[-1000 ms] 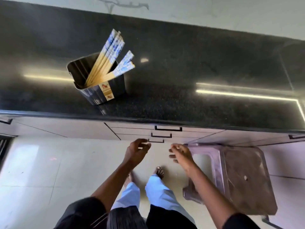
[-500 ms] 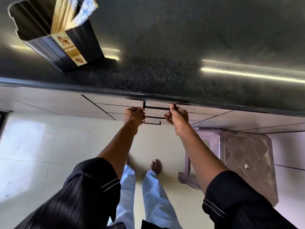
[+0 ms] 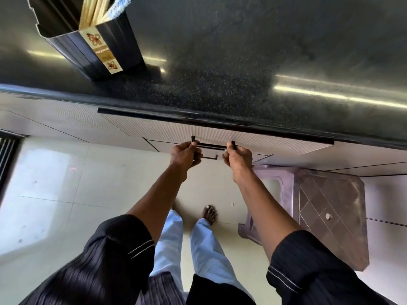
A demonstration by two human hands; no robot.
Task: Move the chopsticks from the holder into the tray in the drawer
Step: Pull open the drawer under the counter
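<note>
1. The black speckled stone surface [image 3: 242, 51] fills the upper part of the view. Its front edge runs left to right above both hands.
2. Under that edge sits the wide white ribbed drawer [image 3: 154, 130]. Its dark top lip shows, but the inside and any tray are hidden, so I judge it is barely out, if at all.
3. The black fluted metal holder [image 3: 92, 53] with a yellow label stands on the surface near the front edge, towards the left end.
4. The left hand [image 3: 185, 154] is curled round the left end of the drawer handle, and the right hand [image 3: 239, 156] round the right end.
5. The thin black bar handle [image 3: 211, 147] has its long axis parallel to the front edge, so the pull runs straight back towards the person.
6. The pale wooden chopsticks [image 3: 92, 9] stand nearly upright in the holder, with their tops cut off by the frame. They lie up and to the left of both hands. The left hand is the nearer one and probably makes the reach once the drawer is out.
</note>
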